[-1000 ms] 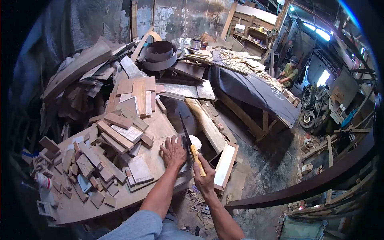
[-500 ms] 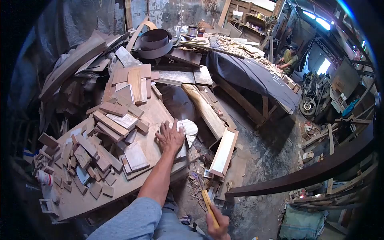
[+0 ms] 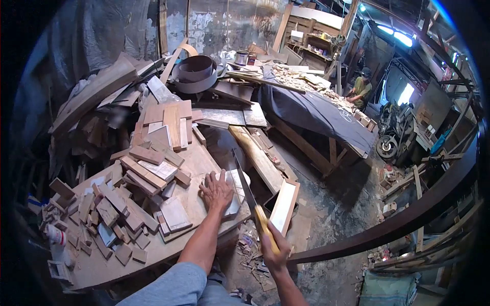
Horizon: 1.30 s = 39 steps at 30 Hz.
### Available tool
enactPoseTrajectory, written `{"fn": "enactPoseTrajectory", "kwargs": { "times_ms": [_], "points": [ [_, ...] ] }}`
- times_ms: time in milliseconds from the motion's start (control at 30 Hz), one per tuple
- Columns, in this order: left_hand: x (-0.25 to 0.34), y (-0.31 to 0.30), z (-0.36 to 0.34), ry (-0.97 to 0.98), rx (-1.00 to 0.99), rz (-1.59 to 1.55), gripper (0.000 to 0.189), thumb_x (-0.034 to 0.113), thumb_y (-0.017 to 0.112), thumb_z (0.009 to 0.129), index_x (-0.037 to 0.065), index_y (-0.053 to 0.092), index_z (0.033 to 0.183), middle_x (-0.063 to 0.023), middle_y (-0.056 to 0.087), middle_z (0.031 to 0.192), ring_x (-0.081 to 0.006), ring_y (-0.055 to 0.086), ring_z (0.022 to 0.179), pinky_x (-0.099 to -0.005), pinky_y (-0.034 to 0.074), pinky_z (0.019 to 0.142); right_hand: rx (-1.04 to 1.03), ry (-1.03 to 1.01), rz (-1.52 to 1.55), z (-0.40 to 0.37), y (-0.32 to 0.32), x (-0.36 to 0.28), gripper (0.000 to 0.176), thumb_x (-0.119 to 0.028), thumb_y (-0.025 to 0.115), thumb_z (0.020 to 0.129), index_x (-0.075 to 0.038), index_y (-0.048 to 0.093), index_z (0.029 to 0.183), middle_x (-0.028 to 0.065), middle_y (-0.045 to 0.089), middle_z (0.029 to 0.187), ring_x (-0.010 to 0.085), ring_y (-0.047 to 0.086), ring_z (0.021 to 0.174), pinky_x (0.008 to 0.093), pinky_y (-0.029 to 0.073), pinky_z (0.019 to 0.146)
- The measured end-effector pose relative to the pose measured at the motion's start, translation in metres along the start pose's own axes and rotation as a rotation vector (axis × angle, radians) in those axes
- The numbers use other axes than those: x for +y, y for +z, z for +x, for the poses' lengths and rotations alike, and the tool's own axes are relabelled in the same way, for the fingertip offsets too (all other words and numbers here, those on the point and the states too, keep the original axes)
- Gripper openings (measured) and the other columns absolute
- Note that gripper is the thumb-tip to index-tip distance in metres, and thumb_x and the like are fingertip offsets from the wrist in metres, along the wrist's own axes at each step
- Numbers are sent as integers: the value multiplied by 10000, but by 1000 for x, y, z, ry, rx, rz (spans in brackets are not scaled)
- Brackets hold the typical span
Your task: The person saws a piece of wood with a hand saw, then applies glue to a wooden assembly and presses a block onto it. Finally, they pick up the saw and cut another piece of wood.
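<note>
My left hand [image 3: 217, 191] lies flat with spread fingers at the table's right edge, pressing on a pale wooden board [image 3: 237, 182] that juts past the edge. My right hand [image 3: 275, 250] is wrapped round the yellow handle of a handsaw [image 3: 263, 227]. Its thin dark blade points up and away and crosses the overhanging end of the board in this view. Left of my left hand, several offcuts [image 3: 174, 213] lie piled on the plywood tabletop [image 3: 168, 255].
A coiled sanding belt [image 3: 195, 76] lies at the back. Beyond the gap, a covered table [image 3: 316, 115] bears many small wood pieces. A person [image 3: 361, 89] works there. A long pale plank [image 3: 258, 158] and a framed piece [image 3: 284, 206] stand right of the saw. A dark curved beam [image 3: 388, 229] crosses the right side.
My right hand has risen with the saw, bringing the blade up beside and over the board. My left hand stays on the board. The view has shifted slightly.
</note>
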<state>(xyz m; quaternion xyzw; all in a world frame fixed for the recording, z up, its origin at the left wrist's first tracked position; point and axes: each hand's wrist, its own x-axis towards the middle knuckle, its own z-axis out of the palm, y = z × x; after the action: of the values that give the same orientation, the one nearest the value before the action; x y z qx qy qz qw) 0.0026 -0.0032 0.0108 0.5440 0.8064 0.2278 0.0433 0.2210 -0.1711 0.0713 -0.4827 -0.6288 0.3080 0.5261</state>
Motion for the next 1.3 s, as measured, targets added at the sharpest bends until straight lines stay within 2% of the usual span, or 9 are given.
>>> {"fn": "enactPoseTrajectory", "kwargs": {
  "times_ms": [167,433,800,833,967,1033,1133,1233,1300],
  "points": [
    [2,0,2,-5,37,-30,530,432,514,962,188,560,1430,-185,499,1471,-369,383,1438,-692,264,1111,-32,24,72,81,66,8,441,-202,635,1011,57,622,1367,180,727,1188,185,680,989,299,542,867],
    [5,-4,2,-21,38,-4,519,420,581,945,176,579,1403,-162,497,1461,-341,383,1425,-663,304,1088,-52,33,75,86,75,14,442,-199,620,1014,77,616,1360,238,704,1253,259,671,1161,339,504,1022],
    [4,2,6,-61,6,44,532,438,553,961,198,573,1435,-128,473,1526,-316,334,1487,-637,291,1111,-47,14,46,41,53,-4,405,-153,615,1008,57,626,1355,210,731,1205,255,708,1082,336,533,947],
    [5,4,5,-81,3,33,542,448,521,977,202,560,1459,-135,457,1550,-320,322,1498,-634,268,1128,-68,-41,-31,22,36,-2,411,-129,613,1005,82,604,1357,273,710,1212,323,712,1124,361,543,954],
    [9,-6,6,-77,-33,24,556,440,517,977,200,535,1479,-144,453,1545,-327,329,1489,-629,267,1130,-119,86,-78,-69,-29,-30,437,-65,666,941,73,620,1353,241,744,1147,241,759,886,319,581,804],
    [12,-12,8,-81,-67,27,560,443,514,979,199,528,1483,-141,447,1550,-328,326,1491,-629,269,1130,-55,58,-125,-108,-57,-40,415,-129,628,979,64,631,1347,142,763,1049,150,685,730,293,559,695],
    [12,-10,2,-77,-60,23,551,451,495,993,192,523,1479,-146,434,1556,-333,323,1491,-634,271,1131,-73,157,-119,-140,-88,-59,420,-90,652,919,57,664,1313,213,769,1064,179,734,767,296,573,738],
    [13,-11,2,-94,-62,19,543,460,472,1013,193,507,1483,-139,408,1577,-334,317,1499,-634,252,1157,-69,42,-45,-145,-117,-80,372,-100,614,1002,4,662,1356,103,759,921,93,606,647,273,497,600],
    [14,-14,3,-94,-87,15,532,448,471,1015,191,511,1479,-140,416,1569,-334,315,1499,-635,252,1158,19,133,14,-135,-121,-73,398,-106,631,952,35,669,1323,162,766,995,126,677,718,276,541,680]
  ]
}}
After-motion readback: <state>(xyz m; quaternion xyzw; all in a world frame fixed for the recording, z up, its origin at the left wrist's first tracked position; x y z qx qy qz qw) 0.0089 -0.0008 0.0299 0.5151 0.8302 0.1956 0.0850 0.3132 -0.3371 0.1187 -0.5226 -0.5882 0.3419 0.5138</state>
